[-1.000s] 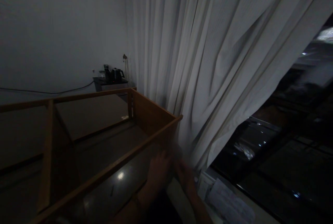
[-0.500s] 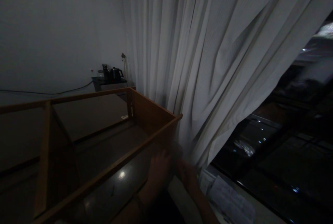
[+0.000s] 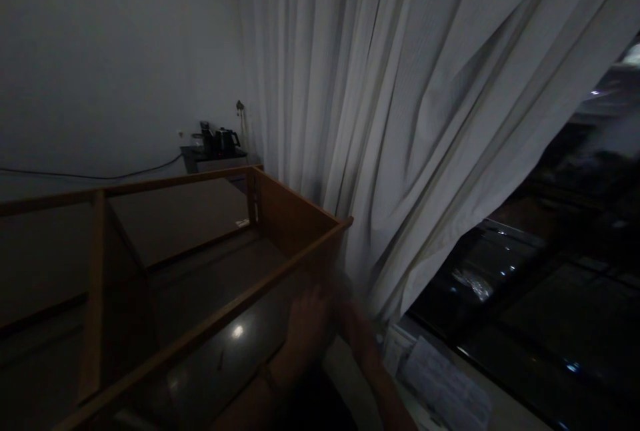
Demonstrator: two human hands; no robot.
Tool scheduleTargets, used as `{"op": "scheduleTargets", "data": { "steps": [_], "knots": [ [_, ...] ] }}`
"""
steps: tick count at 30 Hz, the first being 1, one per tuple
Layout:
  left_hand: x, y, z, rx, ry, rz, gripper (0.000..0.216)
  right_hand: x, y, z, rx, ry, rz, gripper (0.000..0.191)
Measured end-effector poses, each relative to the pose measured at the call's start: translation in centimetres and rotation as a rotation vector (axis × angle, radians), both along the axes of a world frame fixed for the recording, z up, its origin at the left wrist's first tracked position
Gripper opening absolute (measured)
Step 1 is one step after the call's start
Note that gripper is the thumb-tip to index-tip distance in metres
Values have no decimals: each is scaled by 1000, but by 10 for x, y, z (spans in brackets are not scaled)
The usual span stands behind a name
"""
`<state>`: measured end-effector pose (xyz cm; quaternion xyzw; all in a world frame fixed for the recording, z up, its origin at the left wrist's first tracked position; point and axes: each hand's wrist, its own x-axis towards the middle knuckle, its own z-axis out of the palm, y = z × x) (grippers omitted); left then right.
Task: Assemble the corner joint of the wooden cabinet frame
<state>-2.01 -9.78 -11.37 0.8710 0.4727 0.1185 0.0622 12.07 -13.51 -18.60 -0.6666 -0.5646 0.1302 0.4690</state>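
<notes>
In dim light, my left hand point(image 3: 307, 317) and my right hand point(image 3: 356, 329) are close together, just beneath the near right corner of a large wooden frame point(image 3: 225, 319). The fingers of both are smeared by motion, and I cannot make out whether anything is between them. A band circles my left wrist. The frame has open sections split by a wooden crosspiece point(image 3: 95, 297). White curtains point(image 3: 400, 151) hang just beyond my right hand.
A black kettle point(image 3: 227, 140) and other dark items stand on a small cabinet point(image 3: 210, 163) by the wall. A black cable point(image 3: 120, 175) runs along that wall. Papers or packs point(image 3: 447, 384) lie low at right, beside a dark window point(image 3: 545, 311).
The view has shifted slightly, so the frame and cabinet appear a little farther right. Both hands stay together near the same corner, still blurred.
</notes>
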Motion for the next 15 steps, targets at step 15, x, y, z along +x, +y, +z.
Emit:
{"op": "scheduleTargets", "data": {
  "steps": [15],
  "knots": [
    [-1,-1,0,29,-36,-14,41,7,-12,10,15,-380,1,46]
  ]
}}
